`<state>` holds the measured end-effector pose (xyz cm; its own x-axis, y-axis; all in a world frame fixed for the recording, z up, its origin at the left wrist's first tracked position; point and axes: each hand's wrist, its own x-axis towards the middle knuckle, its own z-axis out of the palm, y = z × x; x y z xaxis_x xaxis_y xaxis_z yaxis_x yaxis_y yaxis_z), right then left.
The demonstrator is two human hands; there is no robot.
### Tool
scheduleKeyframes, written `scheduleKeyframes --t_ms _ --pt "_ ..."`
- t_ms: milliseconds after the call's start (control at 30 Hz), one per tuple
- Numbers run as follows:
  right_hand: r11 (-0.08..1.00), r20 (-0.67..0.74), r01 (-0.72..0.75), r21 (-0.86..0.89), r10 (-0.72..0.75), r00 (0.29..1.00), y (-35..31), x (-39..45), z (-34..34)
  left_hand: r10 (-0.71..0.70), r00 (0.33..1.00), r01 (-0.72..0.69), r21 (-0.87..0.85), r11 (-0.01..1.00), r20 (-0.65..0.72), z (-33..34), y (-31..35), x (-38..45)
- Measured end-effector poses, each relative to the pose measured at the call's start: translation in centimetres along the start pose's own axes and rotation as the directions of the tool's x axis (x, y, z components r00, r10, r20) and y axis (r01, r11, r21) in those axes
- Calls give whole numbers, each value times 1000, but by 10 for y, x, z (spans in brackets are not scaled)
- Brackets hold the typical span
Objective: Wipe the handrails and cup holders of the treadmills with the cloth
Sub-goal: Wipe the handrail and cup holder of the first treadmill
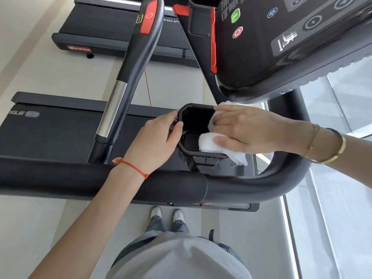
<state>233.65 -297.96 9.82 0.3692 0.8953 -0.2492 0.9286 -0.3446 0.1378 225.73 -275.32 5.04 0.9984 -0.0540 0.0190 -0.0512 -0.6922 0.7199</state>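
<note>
My left hand (155, 137) grips the near-left rim of the cup holder (184, 113), fingers curled over its edge. My right hand (247, 129) presses a bunched white terry cloth (209, 141) against the holder's right inner wall, fingers half-folded on it. Holder: black moulded plastic, octagonal, opening upward, just beyond the padded handrail (161, 186). Farther off, a glossy console (281, 47).

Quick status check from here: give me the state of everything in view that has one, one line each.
cloth: bunched, draped over the cup holder's rim, part tucked inside
cup holder: open, no cup inside
right hand: pressing the cloth on the holder's right rim
left hand: gripping the holder's left rim
front handrail: not touched by the cloth
console: untouched; whether it is powered cannot be told
</note>
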Motion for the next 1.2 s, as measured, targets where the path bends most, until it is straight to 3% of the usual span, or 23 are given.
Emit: scheduleKeyframes --t_ms 100,233,367,433,533,633,933,1100,1200 --pt "997 -32 -29 78 32 999 -17 -5 7 -1 1000 1 2 1000 0 -1 1 -1" --pt "935 -113 -117 334 163 980 -33 -11 7 8 1000 -8 -5 1000 -5 -1 0 -1" --pt "720 -51 -248 648 366 929 -47 -20 -1 28 1000 -28 -24 999 -7 -1 -2 0" --pt "655 -10 -247 714 363 932 -61 -20 -4 39 999 -39 -34 999 -8 0 -3 1" --pt "785 -57 -216 581 304 951 -86 0 -1 45 999 -45 -44 998 -17 1 -5 1" --pt "860 -56 -310 406 362 931 -96 17 3 32 999 -33 -53 998 -22 2 -7 2" --pt "890 -64 -267 369 311 948 -76 -20 -2 55 998 -55 -28 998 -11 1 -9 0" --pt "839 9 -391 380 419 908 -88 20 0 58 998 -58 -26 998 -8 2 -7 1" --pt "847 -49 -402 348 445 894 -91 11 4 61 998 -61 -14 998 -8 2 -8 1"
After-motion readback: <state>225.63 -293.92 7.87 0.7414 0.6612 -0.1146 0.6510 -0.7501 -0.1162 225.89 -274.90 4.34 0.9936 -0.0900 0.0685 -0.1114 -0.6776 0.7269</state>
